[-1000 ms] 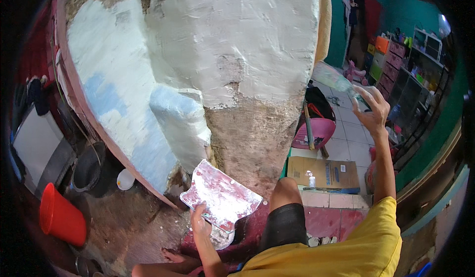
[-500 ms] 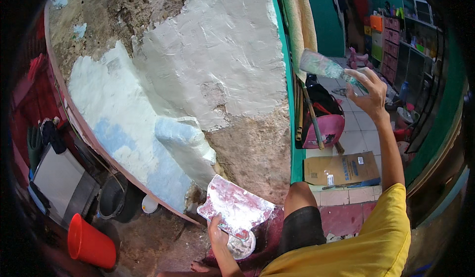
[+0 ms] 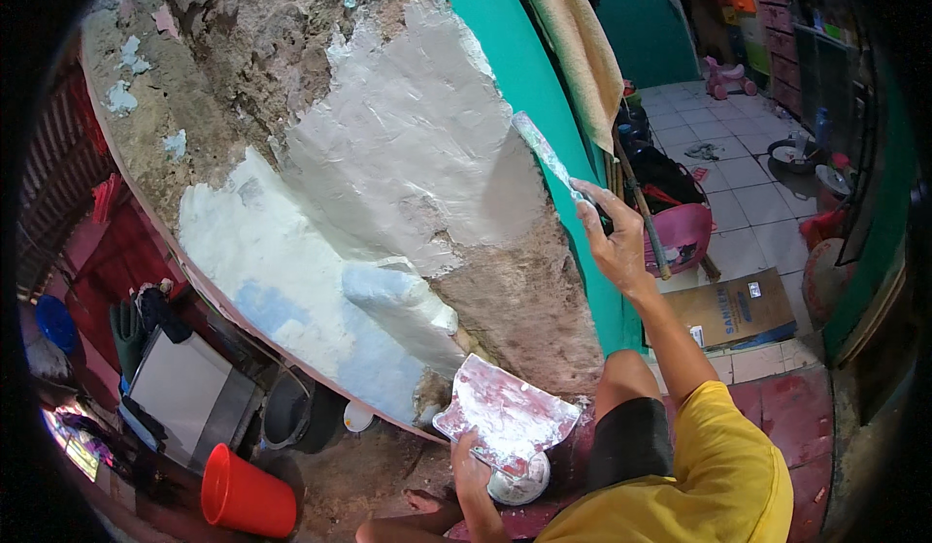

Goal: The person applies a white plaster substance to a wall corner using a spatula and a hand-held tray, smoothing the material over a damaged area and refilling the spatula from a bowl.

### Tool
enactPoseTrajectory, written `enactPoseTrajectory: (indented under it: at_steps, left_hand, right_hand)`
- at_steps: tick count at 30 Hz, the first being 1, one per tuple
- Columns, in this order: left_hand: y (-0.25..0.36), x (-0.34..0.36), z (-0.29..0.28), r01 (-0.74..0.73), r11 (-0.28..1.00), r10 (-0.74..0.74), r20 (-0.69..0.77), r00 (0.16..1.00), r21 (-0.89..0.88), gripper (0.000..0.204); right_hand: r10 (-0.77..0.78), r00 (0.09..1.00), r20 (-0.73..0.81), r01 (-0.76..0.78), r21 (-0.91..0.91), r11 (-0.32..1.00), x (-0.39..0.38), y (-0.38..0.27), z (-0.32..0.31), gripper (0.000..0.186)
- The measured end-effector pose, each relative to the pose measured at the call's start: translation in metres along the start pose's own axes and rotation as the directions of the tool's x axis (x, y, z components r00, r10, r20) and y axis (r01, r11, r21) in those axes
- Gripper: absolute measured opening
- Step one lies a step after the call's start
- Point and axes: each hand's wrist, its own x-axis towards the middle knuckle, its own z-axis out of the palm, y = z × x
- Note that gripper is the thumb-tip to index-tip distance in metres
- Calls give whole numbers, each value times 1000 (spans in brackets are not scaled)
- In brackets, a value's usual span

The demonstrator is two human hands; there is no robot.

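– Holding what in the right hand (image 3: 615, 238)?
– A scraper (image 3: 544, 151), pinched by the handle between thumb and bent fingers, with the blade up and leftward.
– Against the wall (image 3: 413, 145)?
– Seen across the green edge; impossible to tell whether touching.
– And in the left hand (image 3: 470, 467)?
– Wrapped round the near edge of a board (image 3: 505, 413), with thumb on top and the other fingers mostly hidden. Smeared white over most of its face, partly hiding a tub (image 3: 518, 488).
– Farther left?
– On the floor, a red bucket (image 3: 249, 494).

Yellow short-sleeved shirt (image 3: 733, 460) and black shorts (image 3: 633, 446) at five o'clock; bare right hand (image 3: 614, 240) at three, bare left hand (image 3: 471, 462) at six.
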Motion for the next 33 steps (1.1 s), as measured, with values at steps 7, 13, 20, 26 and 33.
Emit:
enactPoseTrajectory:
  at_steps: [7, 13, 20, 26, 33]
  left_hand:
    - [-6, 5, -24, -4, 999, 3, -39, 999, -46, 42]
    - [-2, 18, -39, 39, 998, -42, -48, 998, -59, 40]
    - [23, 24, -28, 64, 997, -64, 1, 998, -47, 40]
    - [21, 32, -42, 8, 996, -8, -5, 1000, 84, 37]
    - [45, 30, -9, 193, 981, -193, 0, 981, -6, 32]
  right_hand:
    - [-110, 989, 103, 126, -159, 979, -20, 4, -19, 22]
    - [64, 998, -26, -66, -73, 995, -26, -2, -21, 24]
    - [78, 995, -62, -88, -163, 983, -21, -6, 4, 25]
    - [-110, 992, -67, 63, -493, 868, -48, -26, 2, 22]
    - [83, 978, 194, -31, -257, 966, -86, -47, 0, 31]
